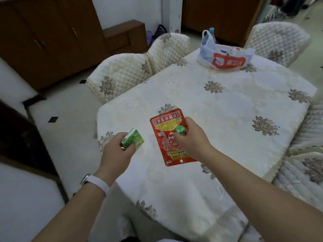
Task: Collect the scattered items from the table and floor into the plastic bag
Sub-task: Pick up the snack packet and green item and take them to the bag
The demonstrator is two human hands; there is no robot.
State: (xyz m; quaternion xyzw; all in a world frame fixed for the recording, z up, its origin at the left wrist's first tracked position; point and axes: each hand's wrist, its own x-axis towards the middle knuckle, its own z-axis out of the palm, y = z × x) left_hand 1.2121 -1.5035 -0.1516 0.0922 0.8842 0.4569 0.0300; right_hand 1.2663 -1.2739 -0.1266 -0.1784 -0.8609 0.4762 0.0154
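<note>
My left hand point(116, 147) grips a small green and white box point(133, 140) above the table's near left corner. In my right hand point(191, 137) is a red snack pouch point(166, 135), held just over the tablecloth, with a small round green item point(181, 131) pinched against it under the thumb. The plastic bag point(225, 57), white with a red panel, sits open at the far end of the table point(227, 119). A bottle with a blue cap point(211, 30) sticks up inside the bag, along with other items.
Quilted cream chairs stand at the table's left side point(120, 74), far left point(169, 48), far right point(277, 41) and right edge point(307, 172). Dark wooden cabinets point(52, 37) line the left wall. Pale tiled floor point(70, 123) lies left of the table.
</note>
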